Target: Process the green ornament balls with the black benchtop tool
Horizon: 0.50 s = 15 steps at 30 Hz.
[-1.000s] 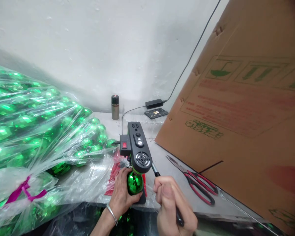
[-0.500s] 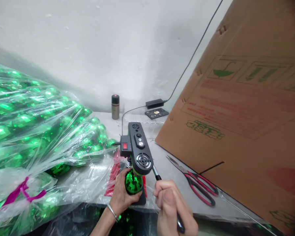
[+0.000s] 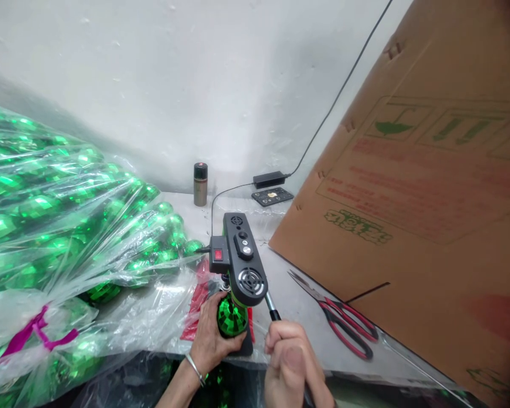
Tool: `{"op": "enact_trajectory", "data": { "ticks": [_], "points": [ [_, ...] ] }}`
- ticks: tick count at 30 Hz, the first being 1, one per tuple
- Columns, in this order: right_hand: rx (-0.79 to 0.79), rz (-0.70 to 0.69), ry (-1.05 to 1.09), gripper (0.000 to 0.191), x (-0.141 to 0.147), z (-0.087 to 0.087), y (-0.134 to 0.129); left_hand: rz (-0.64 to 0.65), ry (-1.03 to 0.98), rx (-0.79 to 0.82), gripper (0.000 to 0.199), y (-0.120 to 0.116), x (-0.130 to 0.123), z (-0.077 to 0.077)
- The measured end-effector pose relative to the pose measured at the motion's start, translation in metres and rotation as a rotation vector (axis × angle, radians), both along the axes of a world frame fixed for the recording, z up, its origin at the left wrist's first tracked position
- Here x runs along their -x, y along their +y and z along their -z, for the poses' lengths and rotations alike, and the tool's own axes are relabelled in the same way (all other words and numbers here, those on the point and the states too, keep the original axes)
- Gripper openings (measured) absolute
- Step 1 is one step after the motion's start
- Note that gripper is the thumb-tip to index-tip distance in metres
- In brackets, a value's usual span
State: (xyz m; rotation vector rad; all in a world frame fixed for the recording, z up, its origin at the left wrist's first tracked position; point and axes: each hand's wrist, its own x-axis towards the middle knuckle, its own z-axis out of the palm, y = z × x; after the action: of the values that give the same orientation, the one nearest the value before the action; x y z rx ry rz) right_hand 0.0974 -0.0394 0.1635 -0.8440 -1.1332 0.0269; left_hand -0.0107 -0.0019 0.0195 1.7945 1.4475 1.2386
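Note:
A shiny green mirrored ball (image 3: 232, 317) sits in my left hand (image 3: 212, 328), with thumb and fingers curled around it from the left and below. Its top meets the underside of a small black bench machine (image 3: 247, 258) that has round vents and a red switch (image 3: 218, 255). A metal lever with a black grip (image 3: 273, 309) comes out of the machine's right side. My right hand (image 3: 291, 357) is wrapped around that lever's grip. Under the machine lies a red sheet (image 3: 195, 317), partly covered by my left hand.
Clear plastic bags of green balls (image 3: 46, 209) fill the left side, one tied with a magenta ribbon (image 3: 38, 334). Red-handled scissors (image 3: 340, 317) lie right of the machine, beside a large cardboard box (image 3: 408, 187). A spray can (image 3: 200, 185), power adapter (image 3: 268, 179) and phone (image 3: 272, 196) stand behind.
My right hand has moved slightly down and left with the lever's grip. The left hand keeps its hold on the ball, and the view has shifted a little.

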Motion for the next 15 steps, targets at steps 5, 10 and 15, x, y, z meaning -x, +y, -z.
{"op": "enact_trajectory", "data": {
  "ticks": [5,10,15],
  "points": [
    [0.053,0.002,0.01,0.042,0.0,0.003,-0.002,0.0,-0.011,-0.021,0.075,-0.001,-0.001,0.004],
    [0.024,-0.028,-0.013,0.042,-0.003,0.009,0.001,0.007,-0.004,-0.004,0.075,0.0,-0.001,0.0],
    [0.014,-0.033,-0.036,0.044,-0.005,0.012,0.002,0.011,0.0,0.026,0.075,0.0,0.0,-0.003]
  ]
}}
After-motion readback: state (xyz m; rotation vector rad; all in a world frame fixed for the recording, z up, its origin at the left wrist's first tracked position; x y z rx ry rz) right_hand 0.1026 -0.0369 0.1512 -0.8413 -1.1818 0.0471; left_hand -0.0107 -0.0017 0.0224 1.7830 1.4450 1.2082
